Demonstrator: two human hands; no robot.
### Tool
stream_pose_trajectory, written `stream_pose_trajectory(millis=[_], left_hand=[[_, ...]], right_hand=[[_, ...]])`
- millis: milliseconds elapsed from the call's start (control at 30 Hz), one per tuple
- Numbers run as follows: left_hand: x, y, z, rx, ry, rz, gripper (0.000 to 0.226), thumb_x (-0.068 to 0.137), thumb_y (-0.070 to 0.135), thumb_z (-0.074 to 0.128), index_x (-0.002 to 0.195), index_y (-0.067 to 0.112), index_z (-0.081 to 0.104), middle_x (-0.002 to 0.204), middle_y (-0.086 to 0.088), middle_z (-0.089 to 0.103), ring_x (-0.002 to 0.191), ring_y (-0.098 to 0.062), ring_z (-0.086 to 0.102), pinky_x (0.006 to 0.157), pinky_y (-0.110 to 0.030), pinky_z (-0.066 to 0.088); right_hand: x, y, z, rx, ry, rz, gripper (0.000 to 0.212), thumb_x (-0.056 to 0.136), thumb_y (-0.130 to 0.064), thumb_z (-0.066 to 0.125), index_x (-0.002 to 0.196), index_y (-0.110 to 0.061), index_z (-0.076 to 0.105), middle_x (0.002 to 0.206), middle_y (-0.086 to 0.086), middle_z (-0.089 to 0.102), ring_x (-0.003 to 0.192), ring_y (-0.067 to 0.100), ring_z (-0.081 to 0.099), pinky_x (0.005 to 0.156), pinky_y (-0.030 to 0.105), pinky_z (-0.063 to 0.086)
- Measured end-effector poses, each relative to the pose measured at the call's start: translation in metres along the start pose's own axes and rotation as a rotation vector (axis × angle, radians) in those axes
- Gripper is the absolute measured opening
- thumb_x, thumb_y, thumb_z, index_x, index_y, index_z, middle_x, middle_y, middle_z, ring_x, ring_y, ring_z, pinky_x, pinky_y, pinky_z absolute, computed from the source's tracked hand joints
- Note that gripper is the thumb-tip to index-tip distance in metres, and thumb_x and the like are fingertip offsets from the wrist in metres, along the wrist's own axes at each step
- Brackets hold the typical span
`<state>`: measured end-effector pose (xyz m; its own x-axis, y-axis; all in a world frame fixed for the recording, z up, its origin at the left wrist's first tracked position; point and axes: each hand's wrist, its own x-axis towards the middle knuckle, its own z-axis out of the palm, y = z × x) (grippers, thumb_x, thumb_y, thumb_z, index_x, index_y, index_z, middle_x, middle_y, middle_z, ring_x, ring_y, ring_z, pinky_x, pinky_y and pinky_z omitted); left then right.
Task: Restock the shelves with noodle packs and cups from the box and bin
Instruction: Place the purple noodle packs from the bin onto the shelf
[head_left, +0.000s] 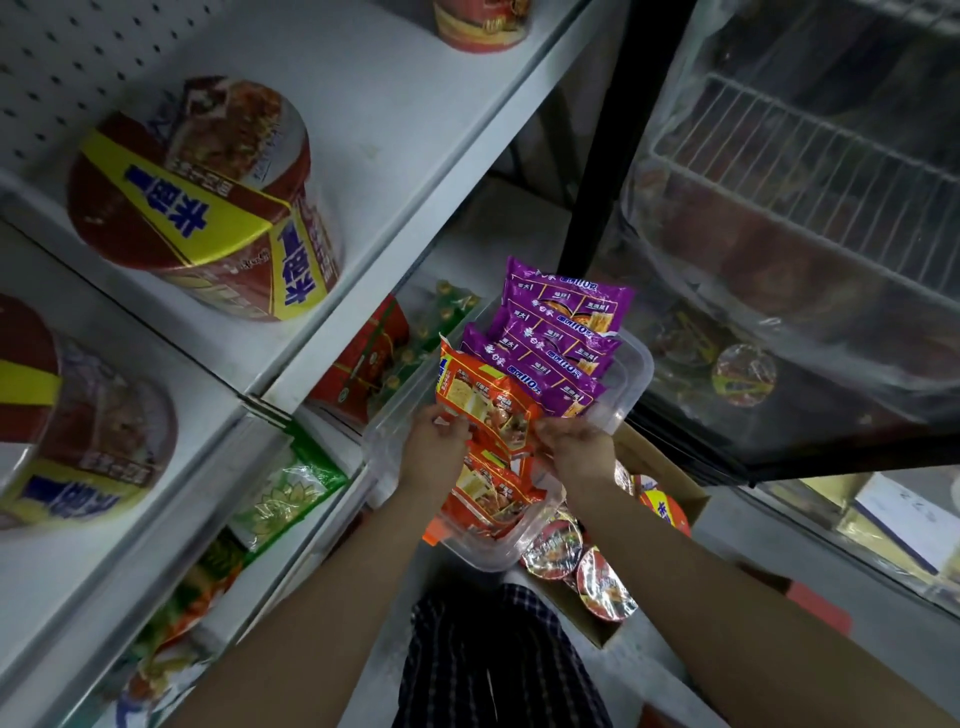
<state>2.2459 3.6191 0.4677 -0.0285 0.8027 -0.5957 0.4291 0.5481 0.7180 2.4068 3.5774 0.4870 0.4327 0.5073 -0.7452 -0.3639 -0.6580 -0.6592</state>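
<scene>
Left hand (435, 451) curled at the left edge of an orange noodle pack (485, 402), fingers pinching the wrapper. Right hand (574, 449) pinching the same pack's right edge, fingertips closed on the foil. Pack held upright between both hands, over a clear plastic bin (626, 387). More orange packs (491, 496) stacked in the bin's near end, just below the held one. Purple noodle packs (558, 335) standing in a row at the bin's far end, touching one another. Beneath and right of the bin, a cardboard box (680, 486) with noodle cups (576, 558) lying inside, lids showing. Left of the hands, white shelves (395, 171): a big red-and-yellow noodle cup (208, 202) on the upper tier, another (72, 431) on the tier below, a third (480, 23) at the top edge. Green packs (283, 491) on a lower shelf. To the right, a glass-fronted cooler (795, 218) with wire racks. Checked clothing (493, 660) at the bottom.
</scene>
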Motion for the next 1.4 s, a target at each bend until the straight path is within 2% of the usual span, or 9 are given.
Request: stream_pose_trajectory(millis=[233,367,500,667,767,867,1133,1233,1400], left_hand=[[-0.042,-0.002,-0.005,-0.117,0.016,-0.170,0.031,0.100,0.023,0.056,0.124,0.017,0.038,0.085,-0.004,0.063,0.065,-0.016,0.057,0.050,-0.021,0.044],[-0.048,0.010,-0.015,-0.119,-0.041,-0.249,0.048,0.099,0.045,0.053,0.130,0.009,0.048,0.105,-0.011,0.070,0.076,-0.019,0.066,0.060,-0.026,0.050],[-0.063,0.041,-0.028,-0.411,-0.082,-0.359,0.041,0.096,0.062,0.045,0.096,0.023,0.056,0.107,-0.013,0.066,0.102,-0.031,0.067,0.083,-0.042,0.057],[-0.074,0.062,-0.050,-0.854,-0.136,-0.492,0.100,0.079,0.088,0.032,0.147,0.015,0.031,0.123,-0.036,0.057,0.105,-0.044,0.065,0.066,-0.052,0.060],[-0.089,0.072,-0.067,-0.871,-0.271,-0.510,0.097,0.080,0.086,0.037,0.145,0.015,0.031,0.116,-0.036,0.064,0.102,-0.044,0.068,0.073,-0.053,0.060],[-0.100,0.080,-0.082,-0.761,-0.426,-0.483,0.086,0.082,0.073,0.055,0.132,0.004,0.045,0.116,-0.033,0.065,0.105,-0.041,0.068,0.081,-0.049,0.058],[-0.152,0.142,-0.078,-0.412,-0.481,-0.167,0.051,0.070,0.046,0.072,0.105,0.010,0.065,0.083,-0.008,0.076,0.071,-0.015,0.074,0.063,-0.033,0.063],[-0.174,0.168,-0.083,-0.368,-0.494,0.022,0.046,0.072,0.042,0.071,0.107,0.013,0.064,0.085,-0.004,0.076,0.073,-0.011,0.073,0.064,-0.031,0.062],[-0.197,0.197,-0.104,-0.342,-0.442,0.336,0.048,0.077,0.025,0.075,0.121,0.016,0.058,0.104,-0.008,0.076,0.086,-0.021,0.073,0.071,-0.035,0.061]], right_hand=[[0.000,-0.009,0.003,-0.054,-0.154,-0.005,0.013,0.086,-0.012,0.074,0.090,-0.019,0.064,0.082,0.011,0.074,0.073,0.025,0.071,0.075,0.040,0.061],[-0.005,-0.014,-0.001,-0.177,-0.252,-0.019,0.012,0.093,-0.009,0.065,0.081,-0.010,0.066,0.073,0.012,0.072,0.069,0.026,0.066,0.059,0.030,0.058],[-0.016,-0.032,-0.013,-0.267,-0.475,-0.076,0.004,0.097,-0.008,0.058,0.097,-0.005,0.060,0.108,0.018,0.072,0.094,0.026,0.073,0.089,0.040,0.057],[-0.035,-0.069,-0.044,-0.375,-0.619,-0.208,0.022,0.092,-0.010,0.065,0.101,0.010,0.061,0.114,0.032,0.064,0.114,0.047,0.059,0.109,0.056,0.038],[-0.055,-0.097,-0.063,-0.389,-0.657,-0.304,0.024,0.081,-0.018,0.074,0.097,0.000,0.072,0.111,0.033,0.065,0.109,0.052,0.058,0.101,0.051,0.045],[-0.080,-0.128,-0.085,-0.364,-0.671,-0.389,0.019,0.080,-0.016,0.070,0.095,-0.007,0.077,0.108,0.031,0.066,0.087,0.032,0.060,0.083,0.032,0.045],[-0.149,-0.178,-0.114,-0.228,-0.672,-0.587,0.085,0.077,-0.051,0.070,0.099,0.028,0.053,0.089,0.008,0.075,0.090,0.024,0.067,0.079,0.030,0.055],[-0.164,-0.187,-0.118,-0.206,-0.545,-0.741,0.049,0.084,-0.030,0.068,0.116,0.007,0.061,0.118,0.005,0.068,0.106,0.024,0.066,0.074,0.018,0.053],[-0.186,-0.206,-0.113,-0.328,-0.557,-0.785,0.087,0.073,-0.049,0.080,0.143,-0.034,0.030,0.140,-0.006,0.050,0.119,0.014,0.060,0.099,0.038,0.050]])
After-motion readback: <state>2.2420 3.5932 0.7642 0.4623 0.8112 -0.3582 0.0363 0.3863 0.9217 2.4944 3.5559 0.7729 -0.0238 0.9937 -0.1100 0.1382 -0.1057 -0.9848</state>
